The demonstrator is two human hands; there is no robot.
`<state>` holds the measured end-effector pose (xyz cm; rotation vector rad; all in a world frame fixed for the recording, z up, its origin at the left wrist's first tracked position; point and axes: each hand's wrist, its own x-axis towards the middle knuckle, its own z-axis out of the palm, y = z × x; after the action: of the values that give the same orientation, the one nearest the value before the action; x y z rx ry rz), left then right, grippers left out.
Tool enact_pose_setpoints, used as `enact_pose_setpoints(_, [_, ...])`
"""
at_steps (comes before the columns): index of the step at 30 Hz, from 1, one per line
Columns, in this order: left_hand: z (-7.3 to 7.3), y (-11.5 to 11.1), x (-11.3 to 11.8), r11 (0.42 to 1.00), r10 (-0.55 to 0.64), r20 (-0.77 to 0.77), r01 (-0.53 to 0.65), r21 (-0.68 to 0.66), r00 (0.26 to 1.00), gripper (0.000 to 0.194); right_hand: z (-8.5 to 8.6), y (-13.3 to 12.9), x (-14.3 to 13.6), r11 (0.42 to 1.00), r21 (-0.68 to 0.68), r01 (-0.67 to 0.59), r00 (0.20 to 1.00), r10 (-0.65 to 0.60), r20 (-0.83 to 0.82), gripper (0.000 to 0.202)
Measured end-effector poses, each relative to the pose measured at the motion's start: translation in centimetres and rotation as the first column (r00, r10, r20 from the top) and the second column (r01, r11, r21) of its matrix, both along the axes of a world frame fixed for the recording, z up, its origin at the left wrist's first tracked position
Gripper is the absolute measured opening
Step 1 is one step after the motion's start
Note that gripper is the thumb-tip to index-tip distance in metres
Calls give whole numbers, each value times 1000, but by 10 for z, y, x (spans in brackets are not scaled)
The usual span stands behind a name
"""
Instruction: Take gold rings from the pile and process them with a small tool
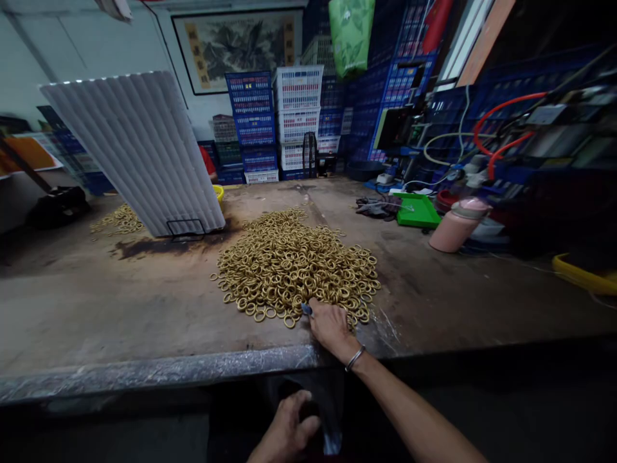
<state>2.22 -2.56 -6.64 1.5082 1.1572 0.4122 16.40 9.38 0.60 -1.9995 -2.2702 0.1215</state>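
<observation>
A heap of gold-coloured rings (pixel 294 263) lies on the worktable. At its front edge, my right hand (pixel 330 325) is closed and pressed down against the rings, a metal bangle around its wrist. A small blue-grey, flat-ended piece (pixel 306 309) sticks out by the thumb and forefinger; its kind is unclear. Below the table's front edge, my left hand (pixel 289 424) has loosely curled fingers, the thumb apart from the forefinger and nothing visible between them. Beside it hangs a translucent plastic sheet or bag (pixel 333 411), dim in the shadow.
A white corrugated panel (pixel 144 154) stands in a wire holder on the table (pixel 120 308), with more rings (pixel 120 220) behind it. At right are a green tray (pixel 418 211), a pink bottle (pixel 459 225) and red hoses. Stacked crates (pixel 297 109) line the back.
</observation>
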Motion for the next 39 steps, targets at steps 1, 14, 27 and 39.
enact_pose_setpoints(1, [11,1,1,1000,2,77,-2,2,997,29,0,0,0,1000,-1,-8,1000,8,-4,15])
enact_pose_setpoints(14, [59,33,5,955,294,345,-257,-148,891,22,-2,-2,-5,998,9,-58,998,58,6,17])
enact_pose_setpoints(27, [66,67,0,860,506,344,-494,-129,791,35,1,8,4,998,48,-51,975,60,-213,16])
enact_pose_setpoints(39, [69,102,16,648,308,351,-465,604,884,15,20,-1,16,875,-396,-280,109,-381,-918,14])
